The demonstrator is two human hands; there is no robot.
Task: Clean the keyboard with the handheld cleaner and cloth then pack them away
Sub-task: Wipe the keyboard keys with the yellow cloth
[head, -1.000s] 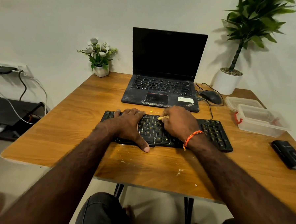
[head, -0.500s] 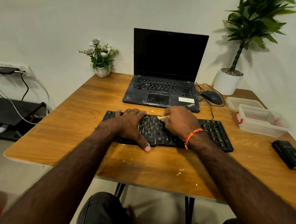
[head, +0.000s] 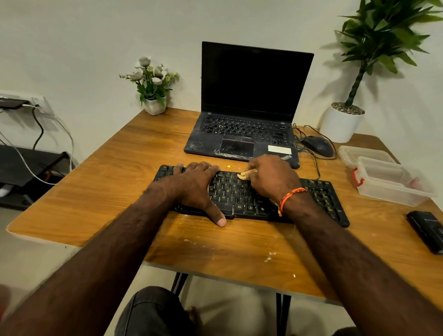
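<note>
Keyboard (head: 242, 194) cleaning is in progress on the wooden counter (head: 106, 187), with the unit lying flat just in front of the laptop (head: 246, 117). Working from the left, we see the flower pot (head: 154, 87) at the back edge, well apart from the work. Our left hand (head: 197, 186) lies flat and unclenched on the left end of the keyboard, fingers over the far edge and thumb past the near edge onto the counter, pinning the unit rather than grasping it. Our right hand (head: 271, 180) is closed around a small pale cloth (head: 243, 174), pressed onto the upper key rows near the middle. Compared with a second ago, the cloth has shifted slightly toward the top row while the left hand has stayed put; we judge this to be a short wiping stroke, so the wiping step is under way and not finished. Crumbs (head: 268, 257) remain on the counter near its front edge. To the right, the clear container (head: 391, 182) stands open beside its lid (head: 365, 153), and a dark device (head: 432, 231), possibly the handheld cleaner, lies near the right edge; packing away is not yet begun.
</note>
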